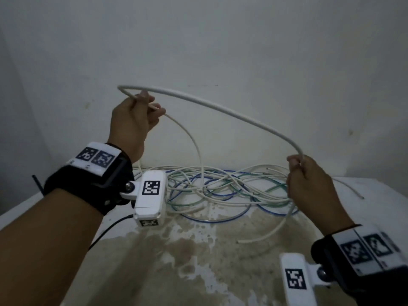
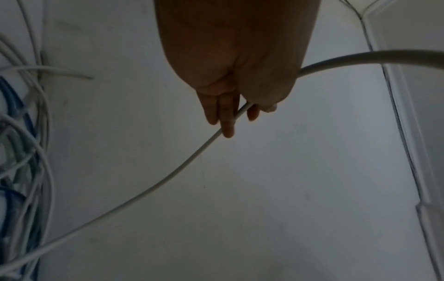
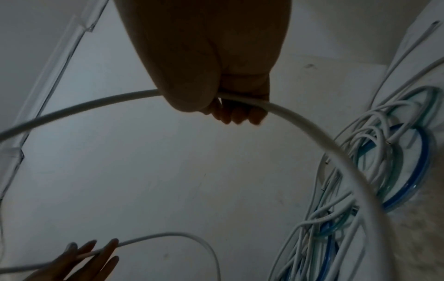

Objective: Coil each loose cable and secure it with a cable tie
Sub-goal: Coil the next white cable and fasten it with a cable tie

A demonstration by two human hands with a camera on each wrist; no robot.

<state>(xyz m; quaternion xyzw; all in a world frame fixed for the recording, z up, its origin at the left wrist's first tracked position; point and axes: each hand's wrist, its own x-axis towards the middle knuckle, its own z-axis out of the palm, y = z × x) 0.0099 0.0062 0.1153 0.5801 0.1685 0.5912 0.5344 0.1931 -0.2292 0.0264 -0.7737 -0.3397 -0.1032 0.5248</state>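
A long white cable arches in the air between my two hands. My left hand is raised at the upper left and pinches the cable between thumb and fingers, where it bends into a small loop. My right hand is lower on the right, fingers curled round the same cable. From the left hand the cable drops into a tangled pile of white, blue and green cables on the table. No cable tie is in view.
The pile lies at the back of a white, stained table against a white wall. One loose white cable end lies right of centre, another thin end at the far right. A black wire runs from my left wrist.
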